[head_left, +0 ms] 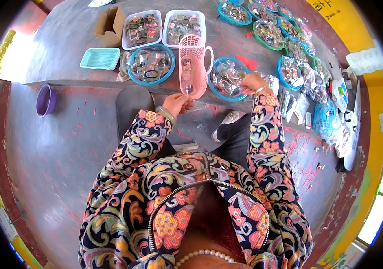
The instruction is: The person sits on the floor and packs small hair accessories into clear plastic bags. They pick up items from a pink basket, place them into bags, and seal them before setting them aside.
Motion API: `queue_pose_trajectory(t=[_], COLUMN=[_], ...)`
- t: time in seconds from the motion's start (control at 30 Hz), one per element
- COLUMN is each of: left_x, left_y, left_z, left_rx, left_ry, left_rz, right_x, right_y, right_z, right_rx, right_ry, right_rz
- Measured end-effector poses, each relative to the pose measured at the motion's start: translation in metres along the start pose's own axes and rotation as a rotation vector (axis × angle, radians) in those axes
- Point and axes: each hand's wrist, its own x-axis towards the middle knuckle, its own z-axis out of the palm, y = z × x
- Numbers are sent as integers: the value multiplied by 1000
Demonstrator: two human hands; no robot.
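My left hand is closed at the near end of a pink plastic basket with a handle. Its fingertips are pinched together, and what they hold is too small to make out. Small packets with coloured pieces lie inside the pink basket. My right hand is curled at the right rim of a round blue basket. That basket is heaped with small clear packets of trinkets. Whatever is within the right fingers is hidden. A red piece lies just beyond this hand.
Another round blue basket and two white trays hold more packets. Leftward are a turquoise tray, a cardboard box and a purple basin. Several filled baskets and plastic bags crowd the right.
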Motion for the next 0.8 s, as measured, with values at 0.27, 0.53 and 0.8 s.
queue_pose_trajectory(t=[0.27, 0.53, 0.8], left_x=[-9, -7, 3], left_y=[11, 8, -2], left_z=[5, -2, -8], left_rx=[-173, -279, -285], left_ry=[-89, -101, -160], left_rz=[85, 123, 228], right_x=[-65, -64, -60], right_y=[-25, -30, -34], right_z=[106, 149, 157], right_rx=[759, 789, 610], right_ry=[-243, -295, -304], right_rz=[-297, -393, -391])
